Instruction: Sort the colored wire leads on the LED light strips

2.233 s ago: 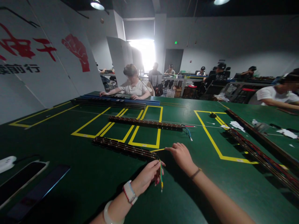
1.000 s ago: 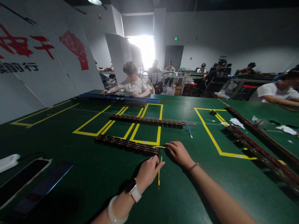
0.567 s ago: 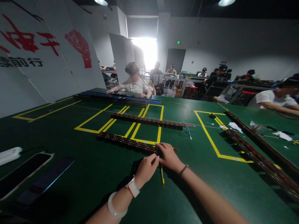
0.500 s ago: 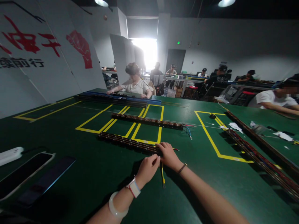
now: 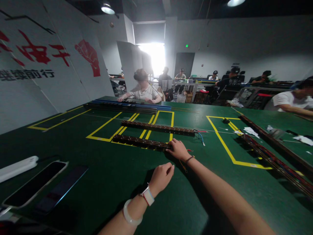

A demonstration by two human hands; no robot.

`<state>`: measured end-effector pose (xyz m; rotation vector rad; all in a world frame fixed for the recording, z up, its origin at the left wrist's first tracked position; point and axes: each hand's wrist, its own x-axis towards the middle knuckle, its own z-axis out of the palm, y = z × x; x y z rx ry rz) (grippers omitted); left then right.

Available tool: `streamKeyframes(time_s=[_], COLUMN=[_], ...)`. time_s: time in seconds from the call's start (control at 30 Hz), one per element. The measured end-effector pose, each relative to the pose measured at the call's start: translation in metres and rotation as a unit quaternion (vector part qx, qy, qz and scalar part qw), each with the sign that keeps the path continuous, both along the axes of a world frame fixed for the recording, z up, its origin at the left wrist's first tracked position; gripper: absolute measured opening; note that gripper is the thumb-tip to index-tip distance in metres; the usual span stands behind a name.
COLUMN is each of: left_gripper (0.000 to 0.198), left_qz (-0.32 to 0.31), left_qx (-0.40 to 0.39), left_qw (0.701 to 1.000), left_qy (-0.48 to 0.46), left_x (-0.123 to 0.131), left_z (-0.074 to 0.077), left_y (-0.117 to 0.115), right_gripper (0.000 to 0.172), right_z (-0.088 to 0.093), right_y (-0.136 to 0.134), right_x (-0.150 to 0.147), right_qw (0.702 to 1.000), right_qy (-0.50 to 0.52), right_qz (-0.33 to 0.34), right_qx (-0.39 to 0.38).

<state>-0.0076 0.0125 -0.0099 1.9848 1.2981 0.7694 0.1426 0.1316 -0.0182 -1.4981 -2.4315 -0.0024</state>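
Note:
A long dark bar (image 5: 141, 142) with thin wires along its top lies on the green table, its left part over yellow tape lines. My right hand (image 5: 179, 150) is closed around the bar's right end, and its fingertips are partly hidden. A yellow lead (image 5: 183, 165) hangs out beneath that wrist, and a short red lead (image 5: 190, 150) shows past the hand. Nearer to me, my left hand (image 5: 161, 177) is apart from the bar, its fingers curled in with nothing visible in them. Behind lies a similar bar (image 5: 158, 127), with a blue lead (image 5: 202, 138) at its right end.
Two phones (image 5: 36, 182) (image 5: 62, 186) and a white power strip (image 5: 19, 168) lie at left. Dark bars with wires (image 5: 271, 160) and crumpled white paper (image 5: 251, 132) are at right. Across the table a person (image 5: 144, 89) works at a blue rail (image 5: 161, 107).
The near bar has moved away from me, toward the other bar, with my right hand on its end. My left hand has separated from it and sits lower.

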Motion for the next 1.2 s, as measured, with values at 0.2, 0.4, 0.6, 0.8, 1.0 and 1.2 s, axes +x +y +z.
streamKeyframes(time_s=[0.2,0.4,0.6,0.8,1.0,1.2], left_gripper=[0.034,0.034,0.029,0.031,0.035,0.035], left_qz=[-0.011,-0.002,-0.033,-0.051,-0.065,-0.062], left_qx=[0.000,-0.004,-0.020,-0.013,-0.034,-0.055], left_qw=[1.000,1.000,0.999,0.998,0.994,0.994], left_qy=[-0.001,0.001,0.010,0.046,0.080,0.068], left_x=[-0.001,-0.003,0.000,0.002,0.003,0.003], left_z=[-0.003,-0.003,-0.004,-0.005,-0.002,0.003], left_y=[0.000,0.002,-0.004,-0.009,-0.009,-0.008], right_gripper=[0.039,0.052,0.044,0.039,0.043,0.051], right_z=[0.001,-0.021,-0.026,-0.017,-0.032,-0.044], right_y=[0.045,0.033,-0.024,-0.115,-0.193,-0.199], right_x=[-0.016,0.003,0.130,0.300,0.376,0.391], right_qw=[0.997,0.989,0.985,0.910,0.819,0.801], right_qy=[0.007,0.060,-0.019,-0.137,-0.215,-0.192], right_qz=[-0.070,-0.088,-0.119,-0.353,-0.506,-0.549], right_qx=[0.041,0.101,0.120,0.170,0.164,0.143])
